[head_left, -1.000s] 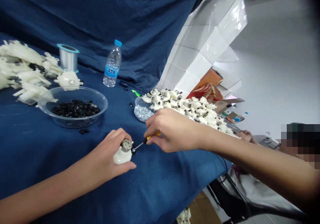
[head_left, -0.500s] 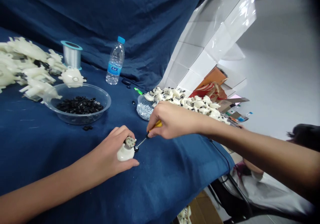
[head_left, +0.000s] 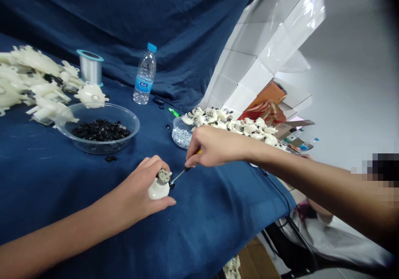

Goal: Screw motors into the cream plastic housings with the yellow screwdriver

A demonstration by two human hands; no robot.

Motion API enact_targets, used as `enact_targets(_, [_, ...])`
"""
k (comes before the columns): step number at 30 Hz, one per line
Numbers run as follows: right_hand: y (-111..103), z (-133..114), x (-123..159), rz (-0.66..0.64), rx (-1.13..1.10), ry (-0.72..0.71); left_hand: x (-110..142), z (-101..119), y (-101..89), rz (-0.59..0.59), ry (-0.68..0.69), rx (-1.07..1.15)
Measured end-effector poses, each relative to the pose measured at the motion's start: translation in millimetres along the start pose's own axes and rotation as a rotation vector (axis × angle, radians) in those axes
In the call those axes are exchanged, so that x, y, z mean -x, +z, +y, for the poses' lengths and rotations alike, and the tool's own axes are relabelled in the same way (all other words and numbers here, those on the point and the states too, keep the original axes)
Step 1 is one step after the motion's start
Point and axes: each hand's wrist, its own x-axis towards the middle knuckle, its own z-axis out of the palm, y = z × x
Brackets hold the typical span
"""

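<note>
My left hand (head_left: 146, 185) is closed around a white plastic part (head_left: 159, 190) with a grey motor-like end facing up, pressing it to the blue cloth. A small black piece (head_left: 171, 185) sits at the part's right side. My right hand (head_left: 207, 146) grips a screwdriver (head_left: 180, 174); only a bit of its yellow handle shows between the fingers. The thin metal shaft slants down to the left, its tip at the black piece. Whether a screw is under the tip is too small to tell.
A clear bowl of black pieces (head_left: 132, 134) stands at left, beside a heap of white parts (head_left: 37, 87). Behind are a wire spool (head_left: 91, 69) and a water bottle (head_left: 144, 77). A tub of small screws (head_left: 181, 137) and more white parts (head_left: 249, 129) lie beyond my right hand.
My right hand's fingers have turned on the screwdriver, covering more of the yellow handle. The left hand and the white part stay in place; the view has shifted slightly.
</note>
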Motion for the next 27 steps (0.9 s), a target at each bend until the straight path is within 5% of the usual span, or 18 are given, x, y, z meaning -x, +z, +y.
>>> enact_targets(11, [-7, 0, -15, -0.198, -0.125, 0.219, 0, -5, 3.8, 0.030, 0.022, 0.017])
enact_targets(16, [-12, 3, -8, -0.279, -0.149, 0.129, 1, 0, -0.8, -0.014, 0.002, 0.024])
enact_targets(20, [-20, -2, 1, -0.217, -0.093, 0.095, 3, 2, -3.9, -0.046, 0.002, 0.057])
enact_targets(23, [-19, 2, 4, -0.207, -0.303, 0.138, 3, 3, -4.2, -0.037, 0.006, 0.071])
enact_targets(27, [-9, 15, 7, -0.011, -0.449, 0.094, 2, 5, -4.4, -0.044, -0.025, 0.093])
